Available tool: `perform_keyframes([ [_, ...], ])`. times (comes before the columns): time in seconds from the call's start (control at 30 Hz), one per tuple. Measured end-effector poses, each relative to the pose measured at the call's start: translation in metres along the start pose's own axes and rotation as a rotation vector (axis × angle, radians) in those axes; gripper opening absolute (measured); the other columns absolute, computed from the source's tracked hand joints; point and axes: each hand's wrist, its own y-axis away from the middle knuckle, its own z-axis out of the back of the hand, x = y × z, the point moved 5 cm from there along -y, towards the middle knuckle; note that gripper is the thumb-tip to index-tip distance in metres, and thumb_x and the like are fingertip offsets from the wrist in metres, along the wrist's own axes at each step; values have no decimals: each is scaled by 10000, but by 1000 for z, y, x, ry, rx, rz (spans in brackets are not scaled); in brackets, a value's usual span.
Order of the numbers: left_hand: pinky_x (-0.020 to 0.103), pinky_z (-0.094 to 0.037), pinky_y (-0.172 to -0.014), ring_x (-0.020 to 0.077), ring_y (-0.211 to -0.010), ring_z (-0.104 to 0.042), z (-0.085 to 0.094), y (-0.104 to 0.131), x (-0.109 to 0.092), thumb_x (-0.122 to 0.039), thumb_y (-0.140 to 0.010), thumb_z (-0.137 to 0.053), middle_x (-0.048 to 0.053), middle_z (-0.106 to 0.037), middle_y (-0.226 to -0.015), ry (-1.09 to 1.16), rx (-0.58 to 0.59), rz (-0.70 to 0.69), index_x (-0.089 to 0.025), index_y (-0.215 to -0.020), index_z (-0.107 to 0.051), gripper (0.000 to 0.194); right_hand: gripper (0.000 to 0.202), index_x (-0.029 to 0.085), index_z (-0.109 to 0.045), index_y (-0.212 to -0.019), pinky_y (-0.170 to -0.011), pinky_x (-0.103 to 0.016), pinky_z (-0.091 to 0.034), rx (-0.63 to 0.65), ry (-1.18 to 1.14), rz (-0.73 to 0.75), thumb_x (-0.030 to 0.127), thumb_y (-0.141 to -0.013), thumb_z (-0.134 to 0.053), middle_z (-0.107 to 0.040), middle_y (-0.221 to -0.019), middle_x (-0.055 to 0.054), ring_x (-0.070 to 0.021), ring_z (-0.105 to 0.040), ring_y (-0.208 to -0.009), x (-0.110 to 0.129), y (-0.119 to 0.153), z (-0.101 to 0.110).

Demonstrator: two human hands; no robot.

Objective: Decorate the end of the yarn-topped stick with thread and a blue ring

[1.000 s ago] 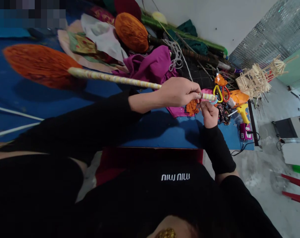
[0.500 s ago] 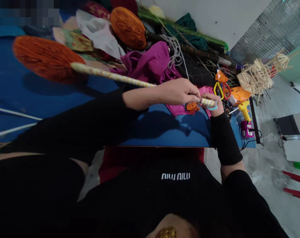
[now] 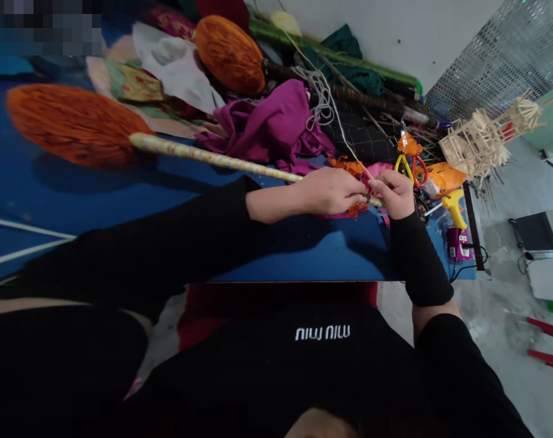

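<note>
My left hand (image 3: 331,191) is wrapped round the right end of a long stick (image 3: 212,156) bound in a yellow-and-white patterned strip. At the stick's far left end is a large oval bundle of orange fibres (image 3: 70,125). Close by, the fingertips of my right hand (image 3: 396,193) pinch a thin pale string (image 3: 342,131) just above the stick's end. That string runs up and back past a tangle of grey cord (image 3: 319,97). Orange scraps (image 3: 347,164) lie behind my fingers, which partly hide the stick's tip.
Purple cloth (image 3: 262,121), a second orange bundle (image 3: 230,55) and a green pole (image 3: 303,45) crowd the back of the blue table (image 3: 276,249). To the right are yellow-and-red-handled scissors (image 3: 410,170), a yellow glue gun (image 3: 454,208), a purple power socket (image 3: 459,243) and a wooden-stick model (image 3: 477,143).
My right hand has turned over from beneath the stick's end and now pinches the string above it. My left hand and the stick have dropped slightly in view.
</note>
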Motion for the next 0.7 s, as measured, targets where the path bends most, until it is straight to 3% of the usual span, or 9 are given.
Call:
perform_keyframes([
  [0.17,252,-355,-620,171,-850,-726,-9,-1,1,-368,-988,-441,31,-828,-1016,-16,75,-15,-252,-1118,-805,403,582,230,-439,-582,-619,-302,-337,-68,217,139,663,-964,-517,-413,-572,28,-125,-385,-580,1,10,-7],
  [0.3,263,-392,-659,197,-934,-742,-10,-4,4,-345,-982,-430,36,-822,-1095,-43,108,32,-267,-1176,-797,423,562,222,-456,-619,-598,-292,-313,-141,425,258,599,-1034,-426,-438,-593,17,-127,-411,-584,4,16,-7],
  [0.43,265,-406,-686,205,-979,-748,1,-4,6,-374,-995,-417,27,-818,-1122,-64,15,38,-267,-1209,-769,426,492,208,-567,-694,-602,-297,-297,-226,810,401,473,-1077,-408,-538,-663,-14,-132,-429,-605,18,26,-8],
  [0.53,283,-404,-684,226,-988,-751,11,-3,7,-381,-1005,-402,60,-814,-1134,-69,-64,56,-216,-1190,-755,432,487,212,-598,-687,-601,-315,-288,-360,1090,500,459,-1075,-437,-542,-629,-17,-139,-403,-577,32,36,-13],
  [0.63,294,-388,-660,235,-970,-750,18,-1,9,-387,-1001,-406,76,-816,-1097,-66,-113,93,-197,-1184,-753,436,458,210,-627,-702,-606,-318,-298,-474,1219,566,432,-1070,-469,-532,-594,-12,-137,-421,-565,42,45,-19],
  [0.7,295,-372,-641,233,-947,-746,22,0,11,-402,-997,-415,70,-819,-1043,-61,-136,113,-200,-1149,-765,432,380,199,-677,-790,-609,-315,-311,-474,1221,548,380,-1065,-489,-568,-622,-13,-132,-442,-565,44,47,-22],
])
